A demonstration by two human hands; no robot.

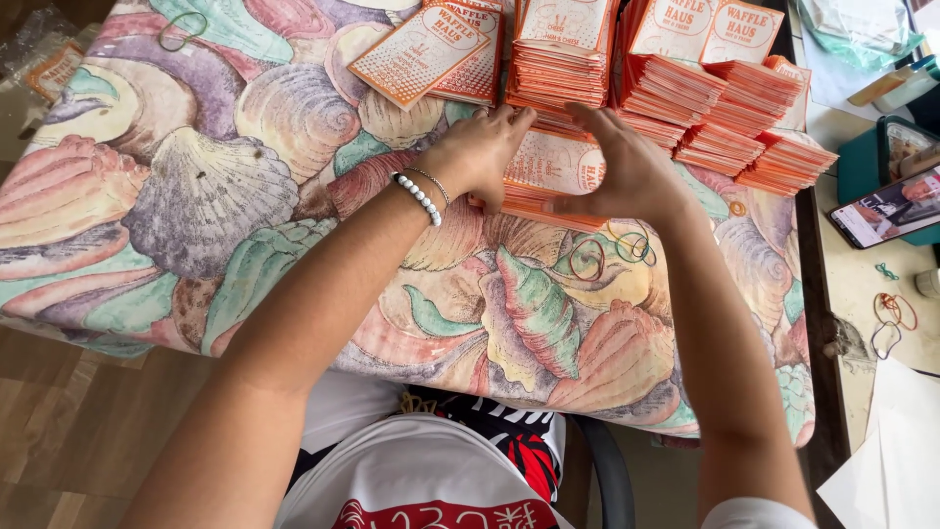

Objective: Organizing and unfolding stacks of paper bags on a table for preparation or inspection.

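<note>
Head view, the only one we have: we are looking down at a table draped in a pastel seashell-print cloth [211, 186]. Both hands are closing on one small stack of orange-and-white flat paper packets [548, 167] lying near the table's middle, just in front of the bigger piles.

The left hand [480, 152], wearing a white bead bracelet [419, 198], is pressing against the stack's left edge, fingers curled and mostly closed along it. The right hand [632, 167] is cupping the right edge, thumb reaching over the top, fingers partly bent. We are reading this as squaring: the two palms are facing each other, so the packet edges are being pushed flush. How tight the hold underneath is, we cannot tell.

The stack is lying flat, printed face up. Its long axis seems to be running away from us, top end pointing toward the far piles, tilted slightly right; the hands are hiding the side edges.

Behind it, taller stacks of the same orange packets [720, 108] are fanning out to the right, stepped like shingles. A few loose coloured rubber bands [617, 250] are lying just beside the right wrist. A smartphone [886, 211] is resting well apart on the side table at right.
</note>
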